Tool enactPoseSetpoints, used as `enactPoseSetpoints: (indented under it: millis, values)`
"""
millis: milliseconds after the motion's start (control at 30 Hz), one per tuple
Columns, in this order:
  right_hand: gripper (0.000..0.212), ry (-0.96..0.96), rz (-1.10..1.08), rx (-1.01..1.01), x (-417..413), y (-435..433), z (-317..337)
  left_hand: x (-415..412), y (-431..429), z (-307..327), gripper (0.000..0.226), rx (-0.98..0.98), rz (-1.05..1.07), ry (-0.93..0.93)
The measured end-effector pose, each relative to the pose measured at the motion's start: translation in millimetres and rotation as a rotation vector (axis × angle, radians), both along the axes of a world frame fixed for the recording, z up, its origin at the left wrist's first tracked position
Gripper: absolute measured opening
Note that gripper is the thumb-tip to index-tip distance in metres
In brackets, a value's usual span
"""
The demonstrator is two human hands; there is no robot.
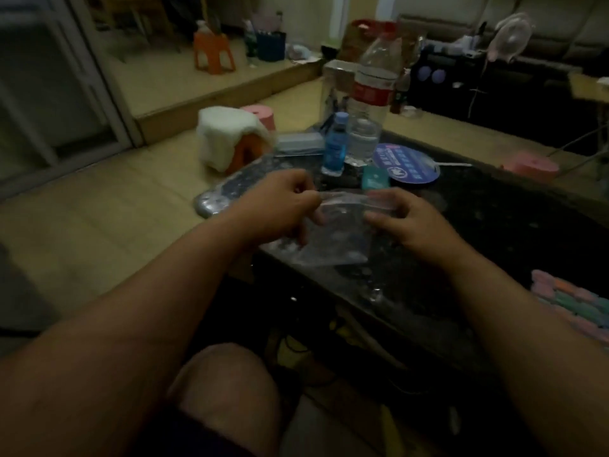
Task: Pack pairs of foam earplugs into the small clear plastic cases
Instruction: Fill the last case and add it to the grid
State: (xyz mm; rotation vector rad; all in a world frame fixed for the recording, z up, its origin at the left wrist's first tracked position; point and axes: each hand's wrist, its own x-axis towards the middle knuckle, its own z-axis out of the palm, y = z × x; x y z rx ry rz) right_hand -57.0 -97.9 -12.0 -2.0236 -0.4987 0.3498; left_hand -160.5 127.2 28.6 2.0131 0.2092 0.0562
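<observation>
A clear plastic zip bag (pixel 333 239) hangs over the near left part of the dark table (pixel 494 232), held up between both hands. My left hand (pixel 280 206) pinches the bag's top left corner. My right hand (pixel 405 222) grips the top right edge, fingers curled over it. What is inside the bag is too blurred to tell. A pile of pink, orange and green foam earplugs (pixel 576 301) lies at the table's right edge. A small clear piece (pixel 374 293) sits near the table's front edge.
Behind the bag stand a small blue bottle (pixel 335 143), a large clear water bottle (pixel 370 100), a teal packet (pixel 375 178) and a round blue fan (pixel 407 163). A foil-like sheet (pixel 230 189) lies at the table's left corner. My knee (pixel 227 400) is below.
</observation>
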Motion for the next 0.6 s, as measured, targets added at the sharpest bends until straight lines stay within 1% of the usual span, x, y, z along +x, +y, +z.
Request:
enactPoseSetpoints:
  millis: [33,67,100,167,267,300,333,400,433,467,500,533,600]
  values:
    - [0.024,0.0,0.047,0.009,-12.2,20.6,7.2,-15.1,16.8,1.3,0.003,-0.001,0.049,-0.019]
    - [0.018,-0.015,0.071,0.023,-23.4,40.6,9.7,-30.1,32.2,0.1,0.007,-0.017,0.113,-0.044]
    - [0.017,-0.031,0.071,0.033,-31.4,47.0,13.2,-33.6,36.3,-1.2,0.012,-0.051,0.152,-0.076]
    - [0.015,0.014,0.157,0.027,-54.7,92.3,3.3,-65.1,69.4,-16.5,0.017,-0.08,0.26,-0.121]
    - [0.007,0.108,0.235,0.003,-78.4,150.3,-25.9,-101.7,116.3,-56.0,0.01,-0.017,0.374,-0.17]
    - [0.008,0.095,0.257,0.0,-83.4,169.1,-38.8,-112.0,130.3,-71.0,0.008,0.024,0.416,-0.187]
    - [0.011,0.022,0.279,-0.012,-85.3,182.8,-51.4,-119.2,141.0,-84.4,0.007,0.084,0.45,-0.209]
    - [0.022,-0.212,0.333,-0.064,-87.3,203.7,-82.4,-131.8,155.6,-113.6,0.007,0.208,0.507,-0.26]
    - [0.027,-0.333,0.363,-0.086,-89.1,205.3,-95.4,-136.8,154.0,-125.0,0.007,0.267,0.503,-0.27]
    - [0.03,-0.409,0.411,-0.118,-90.7,209.7,-115.4,-140.5,154.3,-143.7,0.008,0.327,0.479,-0.233]
    - [0.031,-0.45,0.476,-0.17,-91.7,211.3,-138.9,-142.3,151.2,-163.8,0.006,0.411,0.429,-0.153]
    - [0.031,-0.454,0.565,-0.273,-95.3,212.2,-160.4,-143.1,146.2,-183.6,0.005,0.527,0.353,-0.032]
    - [0.034,-0.346,0.796,-0.586,-101.0,218.4,-207.2,-136.5,139.5,-223.9,0.02,0.827,0.089,0.293]
